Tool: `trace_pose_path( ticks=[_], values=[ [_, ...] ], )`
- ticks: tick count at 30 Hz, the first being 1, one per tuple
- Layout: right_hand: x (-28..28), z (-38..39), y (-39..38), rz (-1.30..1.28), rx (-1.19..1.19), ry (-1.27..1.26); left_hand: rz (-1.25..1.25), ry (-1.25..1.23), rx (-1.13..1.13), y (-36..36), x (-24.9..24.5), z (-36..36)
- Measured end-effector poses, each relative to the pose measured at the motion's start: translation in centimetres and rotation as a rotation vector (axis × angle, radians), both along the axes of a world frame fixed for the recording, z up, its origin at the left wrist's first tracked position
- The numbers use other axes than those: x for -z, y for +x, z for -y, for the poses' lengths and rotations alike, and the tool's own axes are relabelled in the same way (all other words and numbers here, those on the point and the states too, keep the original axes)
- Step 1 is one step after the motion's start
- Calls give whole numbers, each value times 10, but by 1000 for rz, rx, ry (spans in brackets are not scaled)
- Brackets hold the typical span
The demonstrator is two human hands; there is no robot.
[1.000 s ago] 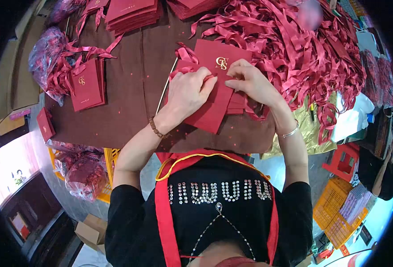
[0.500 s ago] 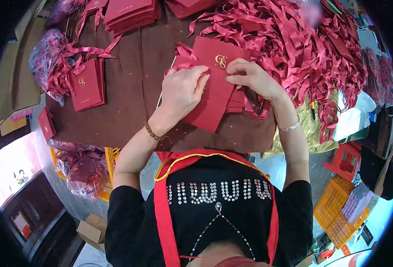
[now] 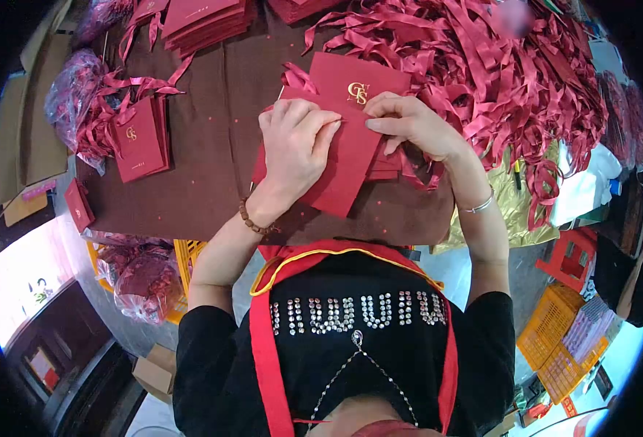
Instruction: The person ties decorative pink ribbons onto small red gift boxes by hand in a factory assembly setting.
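A red card or pouch with a gold monogram point(image 3: 356, 76) lies before me, with another plain red piece point(image 3: 347, 171) overlapping its lower part. My left hand point(image 3: 296, 142) has thumb and forefinger pinched at the upper left edge of the plain piece. My right hand point(image 3: 409, 127) pinches near its upper right corner, just below the monogram. What exactly sits between the fingertips is small and partly hidden. More red pieces point(image 3: 385, 166) and ribbon lie under and beside my right hand.
A large heap of red ribbons point(image 3: 481, 80) covers the table's right side. Red stacks point(image 3: 205, 22) stand at the back. Monogrammed bags point(image 3: 141, 142) and a plastic-wrapped bundle point(image 3: 77, 91) lie left. Orange crates point(image 3: 554, 328) stand on the floor.
The monogrammed piece shows a little less, as the plain piece's top edge has come up over it. My left hand has shifted slightly; my right hand stays nearly in place.
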State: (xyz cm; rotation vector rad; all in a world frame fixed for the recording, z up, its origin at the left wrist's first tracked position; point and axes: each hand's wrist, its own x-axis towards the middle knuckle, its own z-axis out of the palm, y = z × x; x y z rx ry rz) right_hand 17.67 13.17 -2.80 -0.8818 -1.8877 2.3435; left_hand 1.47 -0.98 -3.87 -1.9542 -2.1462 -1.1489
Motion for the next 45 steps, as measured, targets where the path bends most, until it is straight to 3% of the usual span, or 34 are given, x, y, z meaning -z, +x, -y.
trace_pose_path(
  ticks=[11,17,19,27,33,37,43,45],
  values=[
    [0,2,0,-24,16,-34,-8,28,38,5,-1,-3],
    [-2,11,-2,-5,37,40,-71,46,38,6,-1,-4],
    [-4,16,-3,10,6,216,-91,39,41,7,-1,-3],
    [-4,26,-2,-64,60,213,-249,71,34,13,-9,-1],
    [-16,29,3,-143,23,445,-259,106,16,14,-16,7],
    [-26,30,3,-112,-1,462,-148,31,55,6,-31,11],
    [-38,39,-1,-182,-9,772,-188,30,84,4,-35,10],
    [-39,40,1,-185,-4,937,-46,48,90,4,-47,8]
  ],
)
